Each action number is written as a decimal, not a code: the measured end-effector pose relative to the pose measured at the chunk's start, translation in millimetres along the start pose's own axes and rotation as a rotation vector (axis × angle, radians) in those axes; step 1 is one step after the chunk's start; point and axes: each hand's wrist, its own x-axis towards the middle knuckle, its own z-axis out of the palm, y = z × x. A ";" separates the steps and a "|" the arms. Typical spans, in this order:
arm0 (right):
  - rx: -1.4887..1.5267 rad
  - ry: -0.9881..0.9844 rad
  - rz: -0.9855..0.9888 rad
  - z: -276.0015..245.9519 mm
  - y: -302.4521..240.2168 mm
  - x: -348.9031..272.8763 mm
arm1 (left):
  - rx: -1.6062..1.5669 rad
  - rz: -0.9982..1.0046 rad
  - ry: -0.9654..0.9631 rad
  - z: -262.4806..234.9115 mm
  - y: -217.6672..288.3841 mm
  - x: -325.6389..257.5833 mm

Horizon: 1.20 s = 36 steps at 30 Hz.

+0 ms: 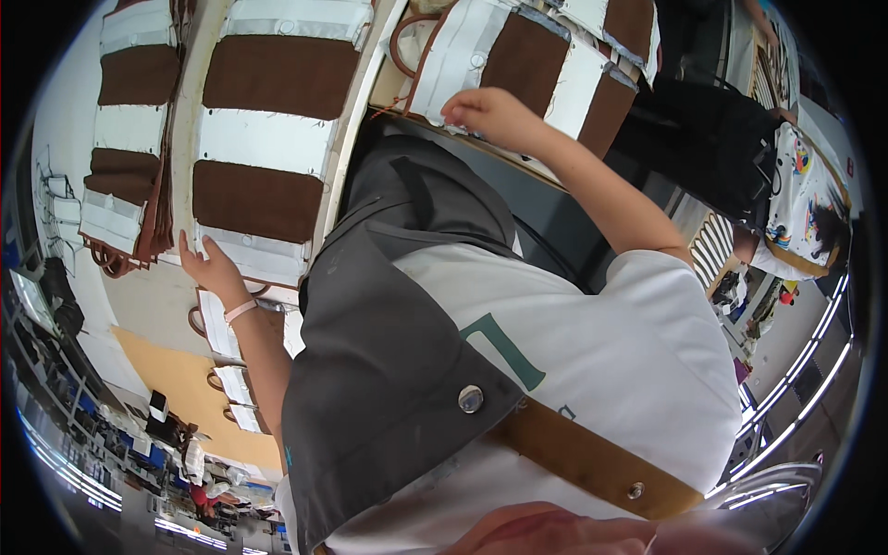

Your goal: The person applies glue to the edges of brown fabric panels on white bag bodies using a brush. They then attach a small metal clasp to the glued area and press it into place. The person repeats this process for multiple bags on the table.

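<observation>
My left hand (215, 271) is at the lower left corner of a brown and white striped fabric panel (264, 199), fingers spread. One finger seems to touch the panel's edge; I cannot tell if it presses. The panel lies flat, with white bands across brown cloth and a round snap near one end. My right hand (493, 116) is over the near edge of another brown and white panel (523, 60), which has a brown loop handle (405, 44). Its fingers are curled together; whatever sits between the fingertips is hidden.
A stack of similar panels (129, 129) stands at the far left. More handled pieces (236, 384) lie on the tan table (162, 370) below my left hand. A pale rail (356, 116) divides the work surfaces. Another person in patterned white clothing (800, 176) is at right.
</observation>
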 end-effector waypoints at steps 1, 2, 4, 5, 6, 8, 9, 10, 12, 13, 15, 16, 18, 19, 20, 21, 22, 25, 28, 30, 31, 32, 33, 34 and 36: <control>-0.059 -0.022 -0.035 11.9 5.6 2.7 | 0.018 0.005 -0.018 0.2 7.3 -3.7; -0.119 -0.045 -0.071 23.8 9.4 5.7 | 0.035 0.008 -0.034 0.9 12.6 -7.8; -0.221 -0.111 -0.133 48.9 23.2 16.9 | 0.019 0.014 -0.040 0.8 16.0 -17.8; -0.264 -0.152 -0.162 62.1 33.9 26.4 | 0.016 0.005 -0.048 0.8 14.9 -23.4; -0.305 -0.189 -0.195 74.5 43.3 38.5 | 0.013 0.000 -0.052 0.6 16.6 -26.4; -0.506 -0.428 -0.234 97.5 54.9 61.3 | -0.018 -0.021 -0.069 0.8 22.8 -33.7; -0.611 -0.547 -0.255 107.2 63.0 73.6 | -0.037 -0.026 -0.068 2.4 20.8 -38.4; -0.634 -0.506 -0.260 118.3 82.4 90.3 | -0.058 -0.027 -0.070 3.9 21.8 -40.9; -0.673 -0.431 -0.269 133.4 98.6 111.0 | -0.069 -0.041 -0.079 4.6 27.6 -45.5; -0.645 -0.425 -0.233 131.7 94.1 108.3 | -0.086 -0.039 -0.085 5.1 28.5 -47.8; -0.595 -0.420 -0.159 113.4 72.3 86.3 | -0.110 -0.036 -0.103 2.4 26.6 -52.3; -0.510 -0.459 -0.158 101.0 54.0 66.1 | -0.124 -0.034 -0.114 -0.1 25.5 -54.5; -0.333 -0.533 -0.130 69.1 20.9 20.3 | -0.154 -0.040 -0.154 -5.8 27.1 -62.7; -0.307 -0.572 -0.134 50.6 8.0 4.2 | -0.122 -0.103 -0.167 -9.6 35.2 -66.9; -0.274 -0.602 -0.141 32.3 -4.9 -8.8 | -0.166 -0.106 -0.181 -8.9 37.3 -71.1; -0.344 -0.575 -0.165 14.5 -19.7 -17.4 | -0.207 -0.109 -0.190 -7.6 38.4 -74.7; -0.409 -0.543 -0.190 0.4 -37.2 -23.9 | -0.245 -0.105 -0.202 -6.3 38.6 -76.1; -0.624 -0.542 -0.220 -20.1 -101.1 -16.5 | -0.319 -0.092 -0.334 6.4 46.7 -82.0; -0.865 -0.237 -0.587 -1.9 -119.9 -1.8 | -0.325 -0.017 -0.479 22.3 61.7 -84.5; -0.932 -0.157 -0.693 9.9 -122.9 6.9 | -0.246 0.088 -0.557 27.0 86.2 -84.3; -0.952 -0.207 -0.674 17.8 -122.4 9.0 | -0.236 0.122 -0.583 27.7 97.7 -84.2; -0.971 -0.258 -0.654 23.2 -120.7 8.3 | -0.214 0.154 -0.605 27.3 104.6 -83.5; -0.980 -0.327 -0.588 26.3 -118.9 2.2 | -0.196 0.185 -0.631 26.9 109.3 -82.3; -0.920 -0.380 -0.586 29.0 -100.8 1.2 | -0.179 0.217 -0.654 26.6 111.9 -82.5; -0.829 -0.530 -0.472 34.8 -59.2 0.7 | -0.187 0.224 -0.635 26.8 106.5 -82.8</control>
